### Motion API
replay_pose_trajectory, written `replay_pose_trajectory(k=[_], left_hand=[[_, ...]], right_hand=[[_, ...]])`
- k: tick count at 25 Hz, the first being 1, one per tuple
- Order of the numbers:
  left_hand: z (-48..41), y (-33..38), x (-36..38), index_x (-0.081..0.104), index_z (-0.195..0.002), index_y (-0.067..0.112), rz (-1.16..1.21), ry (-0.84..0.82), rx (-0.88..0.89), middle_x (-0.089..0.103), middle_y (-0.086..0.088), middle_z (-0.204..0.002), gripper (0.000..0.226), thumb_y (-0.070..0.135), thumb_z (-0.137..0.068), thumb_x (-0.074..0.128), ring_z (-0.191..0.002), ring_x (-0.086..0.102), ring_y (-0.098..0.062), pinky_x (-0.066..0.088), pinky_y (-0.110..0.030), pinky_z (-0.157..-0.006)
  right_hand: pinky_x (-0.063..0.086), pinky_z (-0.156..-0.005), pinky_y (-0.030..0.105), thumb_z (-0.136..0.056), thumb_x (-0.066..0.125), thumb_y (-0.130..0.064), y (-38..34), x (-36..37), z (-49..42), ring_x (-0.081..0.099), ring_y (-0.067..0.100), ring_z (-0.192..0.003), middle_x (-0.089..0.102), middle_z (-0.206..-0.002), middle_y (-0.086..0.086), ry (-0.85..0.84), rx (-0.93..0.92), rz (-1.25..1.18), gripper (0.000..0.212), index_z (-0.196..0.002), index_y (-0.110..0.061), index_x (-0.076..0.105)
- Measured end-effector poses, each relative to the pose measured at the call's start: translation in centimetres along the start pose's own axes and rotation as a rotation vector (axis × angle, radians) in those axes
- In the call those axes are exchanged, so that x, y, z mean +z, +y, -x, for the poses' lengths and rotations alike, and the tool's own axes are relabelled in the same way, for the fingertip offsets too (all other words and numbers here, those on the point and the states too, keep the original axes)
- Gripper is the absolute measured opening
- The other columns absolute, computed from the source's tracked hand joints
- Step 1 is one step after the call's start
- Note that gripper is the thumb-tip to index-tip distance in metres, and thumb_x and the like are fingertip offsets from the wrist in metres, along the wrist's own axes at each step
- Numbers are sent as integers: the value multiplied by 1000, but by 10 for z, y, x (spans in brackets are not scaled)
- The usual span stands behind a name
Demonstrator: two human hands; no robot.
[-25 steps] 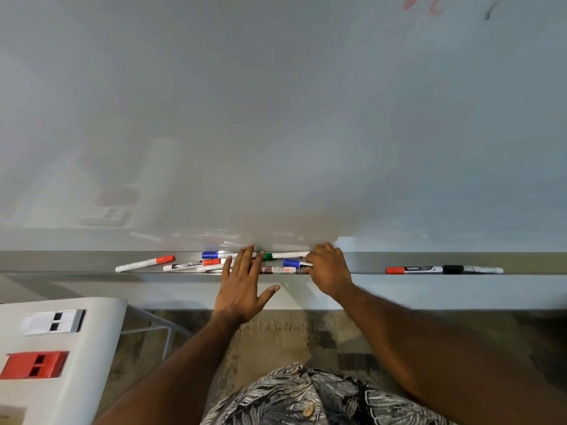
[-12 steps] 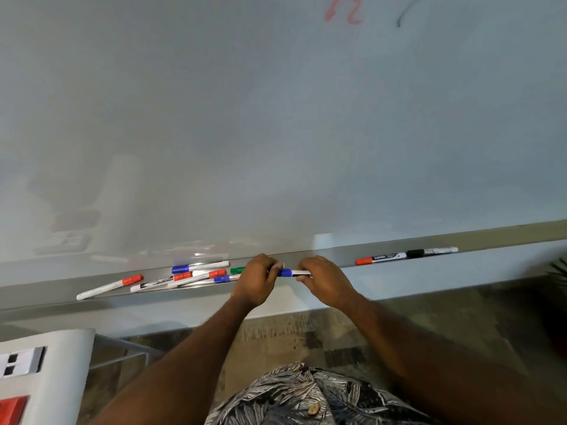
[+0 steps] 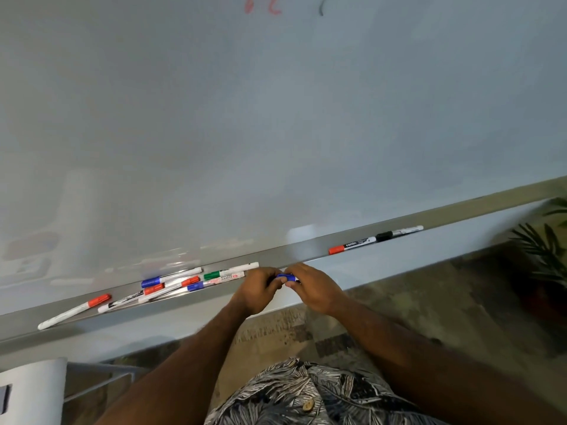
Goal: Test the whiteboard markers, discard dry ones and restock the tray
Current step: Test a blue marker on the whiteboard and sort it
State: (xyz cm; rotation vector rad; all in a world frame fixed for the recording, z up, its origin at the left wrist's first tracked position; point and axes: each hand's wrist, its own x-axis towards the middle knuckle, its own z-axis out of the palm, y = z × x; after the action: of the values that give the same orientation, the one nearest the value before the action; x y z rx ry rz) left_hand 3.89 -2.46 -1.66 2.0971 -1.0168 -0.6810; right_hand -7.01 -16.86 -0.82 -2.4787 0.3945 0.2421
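Both hands meet just in front of the grey marker tray (image 3: 276,256) under the whiteboard (image 3: 276,118). My left hand (image 3: 256,289) and my right hand (image 3: 313,286) are both closed on one blue-capped marker (image 3: 287,277); only its blue part shows between the fingers. On the tray to the left lie several markers: a green-capped one (image 3: 230,271), blue-capped ones (image 3: 168,279), red-capped ones (image 3: 73,311). Further right on the tray rest a red-capped marker (image 3: 351,245) and a black-capped marker (image 3: 399,233), end to end.
Red strokes (image 3: 264,6) and a dark stroke (image 3: 321,6) mark the top of the board. A white object (image 3: 30,391) stands at the lower left. A green plant (image 3: 546,250) is at the right edge, above patterned carpet (image 3: 399,302).
My left hand went from flat on the tray to gripping the blue marker with my right hand. Both hands lifted it off the tray toward me, and the view tilted.
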Motion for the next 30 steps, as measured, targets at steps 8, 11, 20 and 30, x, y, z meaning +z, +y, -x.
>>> replay_pose_trajectory(k=[8, 11, 20, 30], left_hand=[[-6, -5, -8, 75, -96, 9, 25, 94, -63, 69, -4, -76, 17, 22, -94, 63, -64, 62, -14, 51, -28, -65], [-16, -8, -13, 74, -101, 11, -144, 123, -31, 66, -6, -92, 18, 24, -93, 65, -79, 60, -20, 52, -35, -75], [-58, 2, 4, 70, -113, 13, -312, 132, -179, 60, -4, -108, 21, 18, -94, 62, -97, 58, -21, 42, -26, -81], [-60, -2, 5, 69, -116, 14, -361, 120, -140, 63, -5, -112, 25, 20, -94, 59, -97, 59, -21, 47, -31, -84]], right_hand=[[51, -93, 31, -102, 44, -43, 41, -5, 12, 66, 21, -101, 71, -113, 4, 132, 150, -38, 38, -119, -15, 64], [48, -94, 26, -101, 49, -40, 59, -9, 18, 64, 19, -102, 68, -117, 7, 129, 204, -167, 39, -125, -11, 59], [44, -106, 30, -102, 50, -21, 62, -8, 13, 57, 22, -123, 57, -138, 10, 216, 225, -293, 41, -142, -9, 48], [44, -99, 23, -101, 53, -22, 74, -15, 14, 61, 20, -112, 63, -128, 9, 296, 230, -311, 40, -138, -8, 52]])
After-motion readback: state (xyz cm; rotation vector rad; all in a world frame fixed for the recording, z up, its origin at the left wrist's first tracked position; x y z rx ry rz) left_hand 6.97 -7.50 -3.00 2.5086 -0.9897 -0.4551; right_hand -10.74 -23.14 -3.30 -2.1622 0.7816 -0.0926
